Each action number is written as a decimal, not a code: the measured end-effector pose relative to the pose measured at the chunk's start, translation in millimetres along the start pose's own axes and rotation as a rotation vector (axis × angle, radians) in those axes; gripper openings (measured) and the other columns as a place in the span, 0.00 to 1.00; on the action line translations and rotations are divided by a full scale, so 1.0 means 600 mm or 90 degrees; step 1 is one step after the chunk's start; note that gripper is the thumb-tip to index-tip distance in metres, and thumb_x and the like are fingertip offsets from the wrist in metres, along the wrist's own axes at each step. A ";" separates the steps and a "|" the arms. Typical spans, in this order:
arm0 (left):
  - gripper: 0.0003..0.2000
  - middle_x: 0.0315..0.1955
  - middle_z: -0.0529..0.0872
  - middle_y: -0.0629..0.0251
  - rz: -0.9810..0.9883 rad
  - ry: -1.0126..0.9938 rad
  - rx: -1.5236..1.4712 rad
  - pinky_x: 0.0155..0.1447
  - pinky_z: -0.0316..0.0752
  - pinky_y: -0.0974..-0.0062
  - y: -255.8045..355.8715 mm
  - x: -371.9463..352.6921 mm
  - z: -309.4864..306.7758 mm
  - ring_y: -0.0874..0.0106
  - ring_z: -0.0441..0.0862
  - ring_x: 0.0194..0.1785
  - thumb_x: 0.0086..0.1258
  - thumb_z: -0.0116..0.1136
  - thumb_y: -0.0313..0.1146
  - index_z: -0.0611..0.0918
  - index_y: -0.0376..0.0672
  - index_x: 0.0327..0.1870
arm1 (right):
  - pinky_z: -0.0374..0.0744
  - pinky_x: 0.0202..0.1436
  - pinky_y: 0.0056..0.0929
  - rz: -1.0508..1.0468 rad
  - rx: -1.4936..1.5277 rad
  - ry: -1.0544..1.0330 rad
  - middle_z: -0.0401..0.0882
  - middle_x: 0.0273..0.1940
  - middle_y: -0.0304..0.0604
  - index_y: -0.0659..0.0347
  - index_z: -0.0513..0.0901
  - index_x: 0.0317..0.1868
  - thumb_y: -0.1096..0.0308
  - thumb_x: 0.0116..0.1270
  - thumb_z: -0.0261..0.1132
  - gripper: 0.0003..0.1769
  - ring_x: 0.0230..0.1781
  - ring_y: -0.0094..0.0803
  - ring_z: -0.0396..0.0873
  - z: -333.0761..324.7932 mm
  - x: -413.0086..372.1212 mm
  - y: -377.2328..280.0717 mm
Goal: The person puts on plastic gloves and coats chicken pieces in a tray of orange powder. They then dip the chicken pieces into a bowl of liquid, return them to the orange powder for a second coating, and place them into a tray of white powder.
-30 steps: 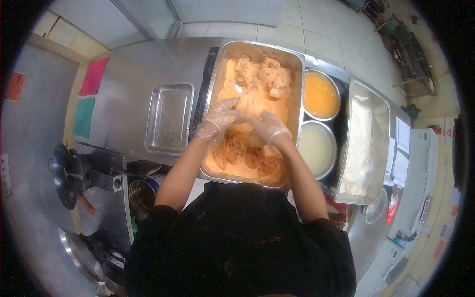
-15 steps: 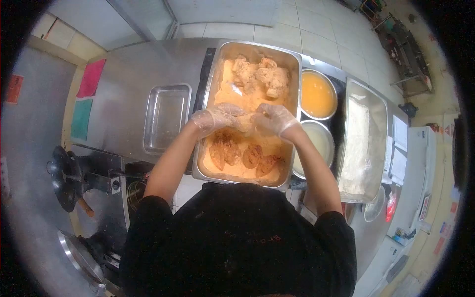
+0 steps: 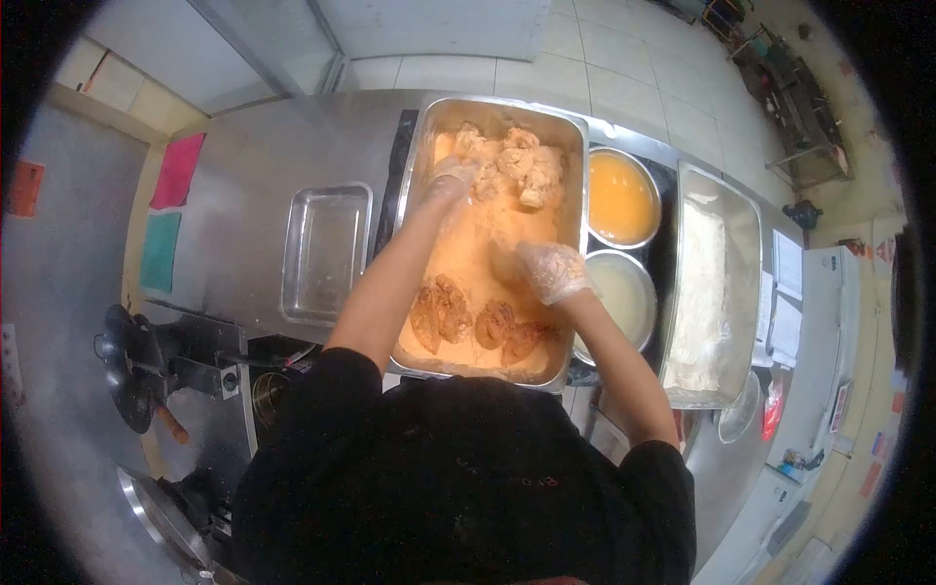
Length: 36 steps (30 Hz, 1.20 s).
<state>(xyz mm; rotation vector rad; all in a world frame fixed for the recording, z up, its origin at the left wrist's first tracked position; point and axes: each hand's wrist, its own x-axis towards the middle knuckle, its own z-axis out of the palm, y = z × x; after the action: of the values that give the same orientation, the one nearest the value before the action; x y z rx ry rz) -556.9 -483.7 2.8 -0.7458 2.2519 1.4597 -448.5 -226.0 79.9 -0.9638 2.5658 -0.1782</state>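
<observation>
The breaded pile (image 3: 515, 161) lies at the far end of the pan (image 3: 507, 103), touching the left hand (image 3: 453, 177), whose grip I cannot tell. The right hand (image 3: 553, 271) rests loosely spread on the flour (image 3: 468, 249), with 2 bowls (image 3: 621, 198) just right of it.

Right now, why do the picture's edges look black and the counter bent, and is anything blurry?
Head view: the fisheye lens bows the steel counter and leaves black corners; mild glare sits on that counter; the gloved left hand and right hand look slightly soft.
</observation>
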 end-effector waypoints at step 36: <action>0.23 0.62 0.88 0.49 0.088 -0.086 0.166 0.69 0.78 0.59 -0.033 -0.079 -0.028 0.56 0.85 0.65 0.73 0.67 0.43 0.86 0.41 0.64 | 0.81 0.46 0.56 0.036 0.129 0.174 0.89 0.35 0.54 0.52 0.84 0.51 0.52 0.80 0.60 0.15 0.40 0.57 0.87 0.070 -0.030 0.048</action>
<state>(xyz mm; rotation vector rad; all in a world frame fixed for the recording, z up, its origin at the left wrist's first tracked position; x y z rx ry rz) -507.2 -494.3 21.2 -0.4069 2.3653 1.2003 -436.7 -191.8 40.2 -0.8398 2.7478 -0.5801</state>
